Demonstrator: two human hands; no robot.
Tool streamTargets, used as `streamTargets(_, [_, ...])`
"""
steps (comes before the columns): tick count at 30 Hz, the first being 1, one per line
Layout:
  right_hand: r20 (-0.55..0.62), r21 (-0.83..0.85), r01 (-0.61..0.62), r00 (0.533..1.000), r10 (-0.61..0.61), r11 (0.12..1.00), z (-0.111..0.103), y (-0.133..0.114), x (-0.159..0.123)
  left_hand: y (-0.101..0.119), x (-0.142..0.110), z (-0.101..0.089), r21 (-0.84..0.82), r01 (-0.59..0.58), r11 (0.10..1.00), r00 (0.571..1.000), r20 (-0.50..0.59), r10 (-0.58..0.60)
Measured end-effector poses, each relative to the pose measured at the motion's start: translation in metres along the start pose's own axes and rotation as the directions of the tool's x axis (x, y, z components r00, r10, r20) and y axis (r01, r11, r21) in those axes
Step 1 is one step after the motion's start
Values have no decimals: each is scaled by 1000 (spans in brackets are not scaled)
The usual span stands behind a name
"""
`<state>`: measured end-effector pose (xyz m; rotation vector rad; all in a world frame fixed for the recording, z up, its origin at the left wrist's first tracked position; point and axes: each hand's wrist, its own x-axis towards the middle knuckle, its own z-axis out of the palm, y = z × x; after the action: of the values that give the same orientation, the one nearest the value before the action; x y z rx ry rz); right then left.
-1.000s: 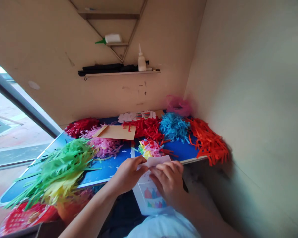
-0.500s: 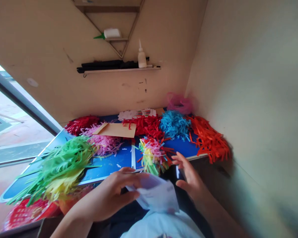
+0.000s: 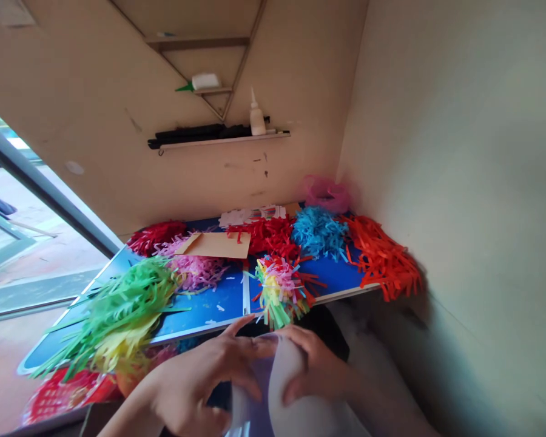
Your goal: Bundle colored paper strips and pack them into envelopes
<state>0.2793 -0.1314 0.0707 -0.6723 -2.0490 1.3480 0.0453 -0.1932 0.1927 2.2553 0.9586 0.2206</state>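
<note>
**Pale bag bent between two hands, blurry but here's what we can see**

So we've got one thin, pale bag [image 3: 279,376], whitish on the right with a lilac patch down the middle. It's bowed into a soft curve, definitely not flat, and motion blur hides any print. We see it roughly upright, top edge up near the multicoloured paper-strip bundle [image 3: 279,288], in front of the tabletop [image 3: 216,306] and low in our view. Our right grip [image 3: 318,364] pinches its right side, thumb on the face. Our left grip [image 3: 213,370] has its fingers spread at the left side, touching near the top. We can't make out the bottom end.
</note>
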Motion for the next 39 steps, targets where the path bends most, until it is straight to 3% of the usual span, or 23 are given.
streamTargets(2, [-96, -136, -14, 995, 1, 991, 6, 4, 1, 1, 1, -1, -80, 52, 995, 999, 19, -51])
streamTargets(4, [-167, -283, -9, 985, -40, 959, 9, 6, 3, 0, 5, 3, -124, 161, 979, 985, -40, -167])
streamTargets(7, [-201, -405, 36, 971, -127, 914, 11, 7, 4, -4, 14, 19, -157, 348, 924, 897, -230, -377])
streamTargets(10, [-182, -436, 137, 955, -236, 890, 13, 5, 5, -7, 25, 36, -163, 418, 894, 830, -331, -448])
streamTargets(13, [-211, -427, 277, 895, -393, 861, 20, 2, 8, -5, 36, 44, -59, 429, 901, 840, -341, -422])
streamTargets(16, [-344, -330, 341, 825, -449, 880, 26, -2, 9, -3, 43, 44, -16, 419, 908, 861, -311, -403])
streamTargets(18, [-395, -235, 332, 826, -402, 913, 22, -2, 5, -4, 42, 44, -19, 406, 913, 869, -300, -393])
streamTargets(20, [-409, -119, 281, 860, -305, 952, 9, 1, -3, -5, 37, 43, -24, 406, 914, 868, -303, -393])
streamTargets(22, [-396, -77, 162, 901, -179, 984, -10, 7, -13, -8, 30, 44, -32, 417, 908, 858, -314, -406])
streamTargets(23, [-388, -135, 86, 912, -132, 987, -19, 11, -17, -9, 27, 44, -32, 425, 905, 852, -324, -411])
streamTargets(26, [-323, -503, -30, 934, -155, 864, -31, 21, -27, -14, 24, 48, 8, 438, 899, 833, -378, -403])
streamTargets(28, [-125, -649, 115, 959, -255, 752, -21, 25, -28, -18, 27, 50, 30, 438, 898, 826, -408, -389])
streamTargets(30, [94, -641, 307, 941, -325, 703, -3, 27, -24, -22, 32, 50, 23, 426, 904, 825, -421, -378])
streamTargets(32, [162, -595, 354, 932, -323, 721, 14, 28, -16, -22, 34, 47, 18, 417, 909, 816, -448, -365])
streamTargets(34, [114, -543, 286, 957, -268, 790, 25, 27, -6, -15, 29, 42, 55, 403, 914, 827, -451, -337])
streamTargets(39, [99, -341, 195, 980, -172, 920, 27, 12, 9, 19, -1, 36, 188, 274, 943, 928, -309, -208])
